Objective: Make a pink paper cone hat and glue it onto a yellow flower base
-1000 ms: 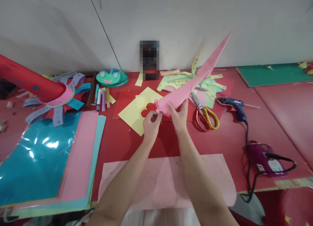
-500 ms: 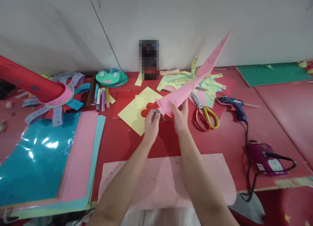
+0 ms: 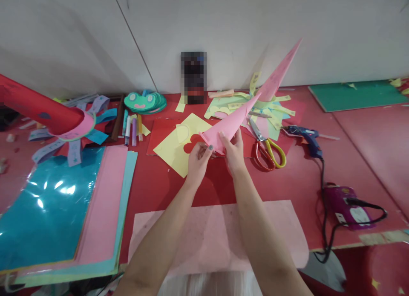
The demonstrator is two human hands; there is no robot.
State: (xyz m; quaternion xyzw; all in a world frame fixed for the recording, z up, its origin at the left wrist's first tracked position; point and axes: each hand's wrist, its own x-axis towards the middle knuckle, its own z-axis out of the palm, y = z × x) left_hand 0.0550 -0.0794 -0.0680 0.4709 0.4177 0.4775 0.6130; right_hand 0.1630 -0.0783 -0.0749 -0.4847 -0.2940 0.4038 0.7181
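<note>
A pink paper cone (image 3: 228, 124) is held over the middle of the red table, its tip toward the upper right. My left hand (image 3: 198, 161) pinches the lower rim at its wide end, thumb on the paper. Wrapped round the cone's right side is my right hand (image 3: 234, 153), thumb on the near face and fingers behind. Below and behind the cone lie a yellow paper square (image 3: 172, 151) and a red scalloped paper cutout (image 3: 189, 146). Scissors (image 3: 267, 149) with one red and one yellow handle rest just right of my right hand.
A blue glue gun (image 3: 308, 140) and a purple box (image 3: 348, 206) with a black cord sit at right. Another pink cone (image 3: 277, 76) stands behind on paper strips. Markers (image 3: 134, 129), green frog cutouts (image 3: 143, 102) and stacked sheets (image 3: 54, 202) lie left. Pink felt-like sheet (image 3: 217, 236) covers the front edge.
The pink cone has shifted slightly left and its tip has dropped away from the standing cone behind. Both hands stay on it, with the left thumb moved a little along the rim.
</note>
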